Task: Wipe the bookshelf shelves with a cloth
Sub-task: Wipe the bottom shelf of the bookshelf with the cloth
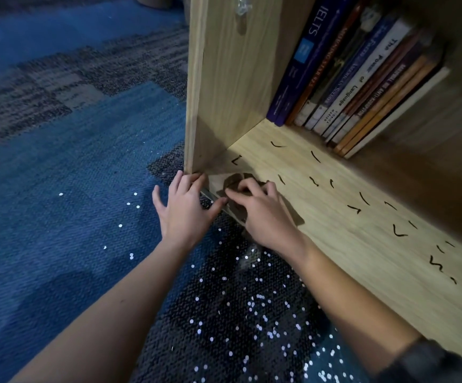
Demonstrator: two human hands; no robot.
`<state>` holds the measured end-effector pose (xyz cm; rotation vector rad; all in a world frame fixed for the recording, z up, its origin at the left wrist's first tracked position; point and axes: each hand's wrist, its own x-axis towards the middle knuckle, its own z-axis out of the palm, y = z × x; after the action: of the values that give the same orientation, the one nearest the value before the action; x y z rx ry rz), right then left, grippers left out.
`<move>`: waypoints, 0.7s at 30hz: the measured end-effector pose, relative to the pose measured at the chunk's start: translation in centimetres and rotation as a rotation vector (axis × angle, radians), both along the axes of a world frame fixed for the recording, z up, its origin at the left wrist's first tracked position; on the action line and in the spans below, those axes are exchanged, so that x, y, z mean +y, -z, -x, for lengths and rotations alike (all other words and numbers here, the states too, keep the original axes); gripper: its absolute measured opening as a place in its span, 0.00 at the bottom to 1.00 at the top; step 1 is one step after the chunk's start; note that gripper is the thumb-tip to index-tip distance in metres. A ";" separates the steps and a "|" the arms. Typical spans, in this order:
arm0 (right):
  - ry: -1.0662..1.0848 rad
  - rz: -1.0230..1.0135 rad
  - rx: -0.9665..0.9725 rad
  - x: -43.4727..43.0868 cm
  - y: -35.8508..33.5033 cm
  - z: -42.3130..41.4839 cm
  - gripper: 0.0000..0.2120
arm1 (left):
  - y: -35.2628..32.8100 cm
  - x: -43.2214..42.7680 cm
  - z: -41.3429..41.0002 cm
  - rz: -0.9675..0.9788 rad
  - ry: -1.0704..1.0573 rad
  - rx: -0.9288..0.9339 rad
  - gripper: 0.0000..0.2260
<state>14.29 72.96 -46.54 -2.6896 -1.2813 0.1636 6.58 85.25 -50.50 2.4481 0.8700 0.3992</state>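
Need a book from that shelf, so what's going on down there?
A person is at the bottom shelf with a cloth. The right hand grips the cloth at the shelf's left front corner; the left hand, fingers spread, touches the shelf's edge beside it. Black marks run along the shelf to the right of the cloth. Books lean at the back, and white dots lie on the carpet.

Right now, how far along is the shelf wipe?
Done: nothing clearly, as no wiped stretch shows. In hand: the right hand holds the brown cloth down at the left front corner of the shelf, and the left hand rests at the edge beside it. Left: black marks dot nearly the whole shelf right of the cloth, below the books.
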 end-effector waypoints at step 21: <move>0.031 0.084 -0.036 3.5 -0.5 -4.3 0.27 | 0.1 0.2 -0.4 0.038 0.011 -0.018 0.28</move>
<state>18.56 76.45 -46.04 -2.7933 -1.2696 0.1701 6.94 85.40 -50.62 2.4096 0.8482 0.3970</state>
